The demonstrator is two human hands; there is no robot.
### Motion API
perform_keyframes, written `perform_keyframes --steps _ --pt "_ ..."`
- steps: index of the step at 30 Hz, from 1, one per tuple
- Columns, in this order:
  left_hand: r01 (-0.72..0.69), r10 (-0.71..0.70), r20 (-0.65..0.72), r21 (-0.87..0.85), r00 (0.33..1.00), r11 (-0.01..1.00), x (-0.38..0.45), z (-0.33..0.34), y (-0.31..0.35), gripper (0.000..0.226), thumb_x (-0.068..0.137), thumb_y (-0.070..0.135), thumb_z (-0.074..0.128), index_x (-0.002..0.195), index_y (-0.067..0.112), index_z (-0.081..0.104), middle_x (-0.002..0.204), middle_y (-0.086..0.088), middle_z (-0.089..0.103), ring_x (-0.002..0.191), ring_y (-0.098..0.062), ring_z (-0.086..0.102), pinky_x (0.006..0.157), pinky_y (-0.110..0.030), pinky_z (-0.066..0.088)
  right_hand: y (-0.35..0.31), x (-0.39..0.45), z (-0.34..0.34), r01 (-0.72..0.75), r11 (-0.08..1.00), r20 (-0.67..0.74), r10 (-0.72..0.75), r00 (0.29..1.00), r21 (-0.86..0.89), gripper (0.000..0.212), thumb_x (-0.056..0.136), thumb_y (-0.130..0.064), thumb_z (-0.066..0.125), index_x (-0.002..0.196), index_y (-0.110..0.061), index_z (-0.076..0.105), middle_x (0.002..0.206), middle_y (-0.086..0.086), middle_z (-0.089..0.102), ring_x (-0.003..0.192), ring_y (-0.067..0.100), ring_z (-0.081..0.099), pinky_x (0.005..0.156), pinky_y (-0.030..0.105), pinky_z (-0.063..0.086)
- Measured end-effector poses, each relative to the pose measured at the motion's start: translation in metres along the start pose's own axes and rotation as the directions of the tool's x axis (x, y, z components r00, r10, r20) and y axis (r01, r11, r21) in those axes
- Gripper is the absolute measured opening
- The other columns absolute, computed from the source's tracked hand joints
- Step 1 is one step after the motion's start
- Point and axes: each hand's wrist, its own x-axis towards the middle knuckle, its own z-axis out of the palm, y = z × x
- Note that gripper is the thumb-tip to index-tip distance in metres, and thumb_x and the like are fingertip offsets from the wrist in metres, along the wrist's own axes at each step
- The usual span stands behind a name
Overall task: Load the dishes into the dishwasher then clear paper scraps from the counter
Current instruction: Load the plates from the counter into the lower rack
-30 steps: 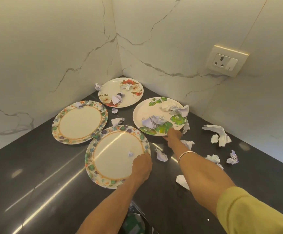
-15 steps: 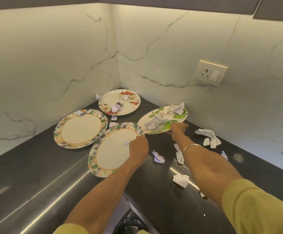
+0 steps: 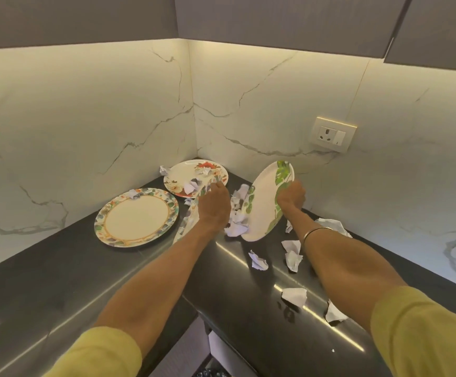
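My right hand (image 3: pixel 291 196) grips the green-leaf plate (image 3: pixel 265 205) by its rim and holds it tilted steeply on edge, its lower rim near the black counter (image 3: pixel 58 281). Crumpled paper scraps (image 3: pixel 237 216) slide off it into a heap between my hands. My left hand (image 3: pixel 213 206) grips the multicoloured-rim plate (image 3: pixel 187 223), also tipped up and mostly hidden behind the hand and forearm. A second multicoloured-rim plate (image 3: pixel 137 217) lies flat to the left. In the corner, the red-flower plate (image 3: pixel 194 178) lies flat with scraps on it.
Loose paper scraps (image 3: pixel 293 295) lie scattered over the counter's right side. Marble walls meet in the corner, with a wall socket (image 3: pixel 333 134) on the right wall and dark cabinets overhead. The counter's inner corner edge (image 3: pixel 197 311) drops off between my forearms.
Both hands lifted their plates and tipped them up on edge. The scraps on the green-leaf plate slid off onto the counter. The view pulled back and up.
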Motion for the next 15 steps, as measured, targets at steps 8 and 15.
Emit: perform_keyframes --steps 8,15 --pt "0.087 -0.113 -0.084 -0.267 0.99 0.96 0.012 -0.014 -0.015 0.039 0.092 0.015 0.062 0.127 0.002 0.047 0.117 -0.013 0.064 0.095 -0.033 0.069 0.072 -0.04 0.058 -0.012 -0.014 -0.004 0.294 0.943 -0.032 -0.303 0.953 -0.158 0.033 0.097 -0.013 0.057 0.129 -0.003 0.055 0.115 0.018 0.067 0.1 0.036 0.067 0.077 0.041 0.055" --pt "0.145 -0.21 -0.12 -0.404 0.97 0.903 0.013 -0.013 -0.029 0.028 0.102 0.017 0.038 0.124 0.001 0.046 0.113 -0.018 0.063 0.094 -0.041 0.066 0.07 -0.046 0.05 -0.014 -0.02 0.009 0.49 0.829 0.032 -0.501 0.865 -0.27 0.039 0.094 -0.005 0.057 0.133 -0.011 0.053 0.107 0.015 0.07 0.088 0.032 0.068 0.067 0.037 0.055"
